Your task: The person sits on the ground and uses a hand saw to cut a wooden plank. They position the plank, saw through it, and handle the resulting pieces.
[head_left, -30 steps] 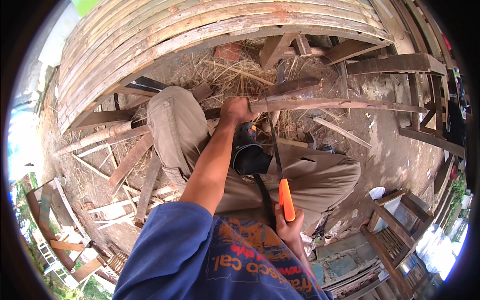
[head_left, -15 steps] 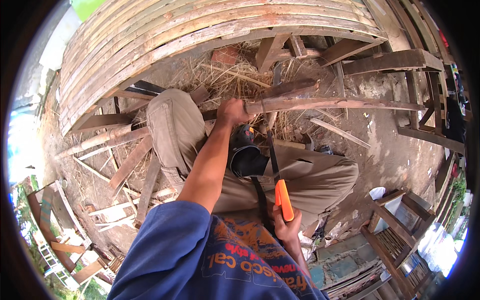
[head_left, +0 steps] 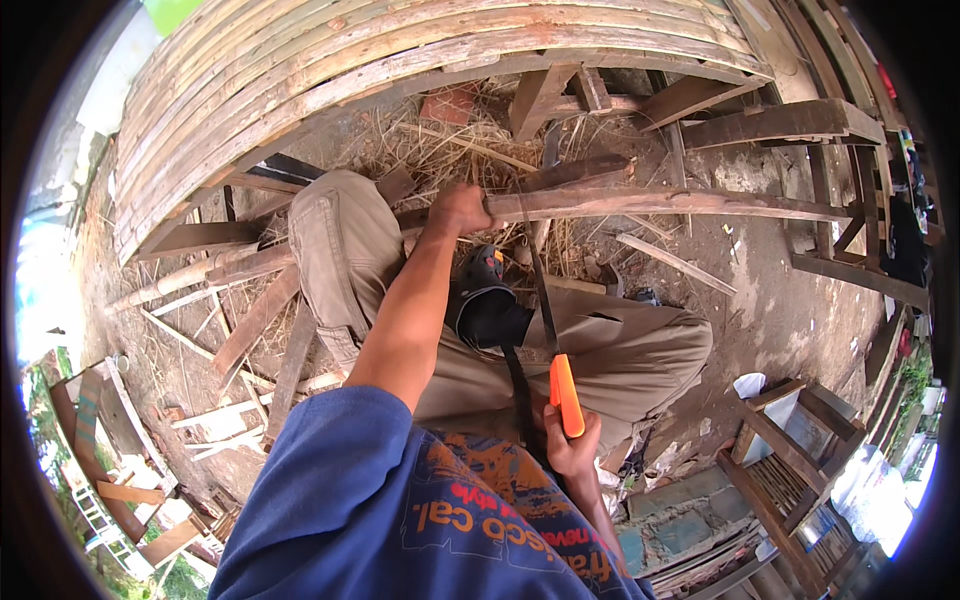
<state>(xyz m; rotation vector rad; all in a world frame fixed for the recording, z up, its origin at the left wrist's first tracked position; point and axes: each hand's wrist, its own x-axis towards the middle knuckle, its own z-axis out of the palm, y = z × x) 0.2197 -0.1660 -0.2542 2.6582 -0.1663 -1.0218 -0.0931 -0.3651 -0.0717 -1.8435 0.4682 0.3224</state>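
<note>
My left hand point(head_left: 460, 208) is closed round a long wooden plank point(head_left: 660, 205) that runs off to the right, its fingers partly hidden behind the wood. In my right hand point(head_left: 573, 440), near my lap, is a hand saw point(head_left: 566, 395) with an orange handle. The narrow dark blade stretches up and away from me, and its far end meets the plank just right of my left hand. A darker piece of wood point(head_left: 575, 172) lies just behind the plank. Below the plank is my foot in a dark shoe point(head_left: 484, 280).
A slatted bamboo platform point(head_left: 430, 45) spans the far side. Straw and wood scraps point(head_left: 440, 160) litter the ground beneath it. Loose boards point(head_left: 260, 320) lie at the left, a wooden frame point(head_left: 800, 450) stands at the lower right, and timber supports point(head_left: 780, 125) are at the far right.
My left hand has shifted slightly left along the plank. The saw stays in my right hand with its blade at the plank, moved only a little; the view has shifted slightly.
</note>
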